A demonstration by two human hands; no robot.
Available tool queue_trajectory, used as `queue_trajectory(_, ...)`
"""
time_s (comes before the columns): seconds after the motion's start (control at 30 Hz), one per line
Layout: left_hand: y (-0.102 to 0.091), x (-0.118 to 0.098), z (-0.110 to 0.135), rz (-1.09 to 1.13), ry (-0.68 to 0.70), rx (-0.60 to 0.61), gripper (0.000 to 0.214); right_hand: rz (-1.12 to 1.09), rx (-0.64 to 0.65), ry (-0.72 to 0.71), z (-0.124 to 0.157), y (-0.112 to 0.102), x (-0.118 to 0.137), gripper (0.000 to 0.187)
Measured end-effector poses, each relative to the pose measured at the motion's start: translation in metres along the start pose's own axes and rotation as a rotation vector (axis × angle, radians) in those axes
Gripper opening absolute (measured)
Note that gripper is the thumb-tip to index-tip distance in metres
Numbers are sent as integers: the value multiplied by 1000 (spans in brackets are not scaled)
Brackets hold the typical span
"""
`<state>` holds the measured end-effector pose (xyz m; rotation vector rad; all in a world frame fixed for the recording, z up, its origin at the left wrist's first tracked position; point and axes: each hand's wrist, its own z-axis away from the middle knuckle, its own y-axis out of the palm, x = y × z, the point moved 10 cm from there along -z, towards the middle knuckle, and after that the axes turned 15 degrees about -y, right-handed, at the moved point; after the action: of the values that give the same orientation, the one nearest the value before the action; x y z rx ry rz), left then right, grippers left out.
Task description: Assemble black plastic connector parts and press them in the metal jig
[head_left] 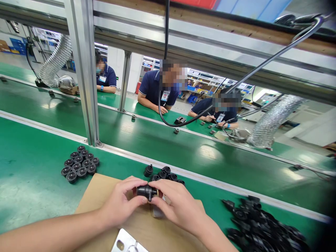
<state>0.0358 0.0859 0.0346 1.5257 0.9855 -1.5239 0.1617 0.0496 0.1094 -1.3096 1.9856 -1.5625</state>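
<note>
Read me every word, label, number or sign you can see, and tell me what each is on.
No text is readable.
Badges on the dark shirts: too small and blurred to read.
Black part between left hand and right hand: no lettering I can make out.

**Black part held on its side**

The black part [146, 191], glossy and rounded, lies with its long axis across the view, pinched between the fingertips of the left hand [122, 201] and right hand [178, 203]. Its broad end faces left; the narrower end, with a pale yellowish edge, faces right. A short spout points toward the wearer.
</note>
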Motion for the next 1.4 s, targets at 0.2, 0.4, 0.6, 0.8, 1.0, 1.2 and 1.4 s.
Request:
queue_trajectory(0.2, 1, 8, -2, 28, -37, 8, 33, 184, -61, -244, -3, -9, 20, 30)
queue_trajectory(0.4, 1, 1, 1, 21, 35, -1, 32, 156, -14, -159, -4, -4, 14, 19)
queue_trajectory(0.6, -6, -12, 5, -57, 208, -57, 32, 69, 119, 88, 0, 18, -4, 30)
queue_trajectory(0.8, -9, -15, 5, -73, 220, -82, 33, -153, 5, 208, 4, 18, -13, 21)
queue_trajectory(1.0, -7, -11, 2, -61, 111, -71, 32, -50, -98, -48, 1, 6, -1, 29)
queue_trajectory(1.2, -2, 10, -5, 48, -73, 7, 31, 114, -93, -302, -2, -3, 14, 45)
queue_trajectory(1.4, 0, 8, -4, 49, -1, 2, 29, 81, 28, -133, 0, 11, -1, 18)
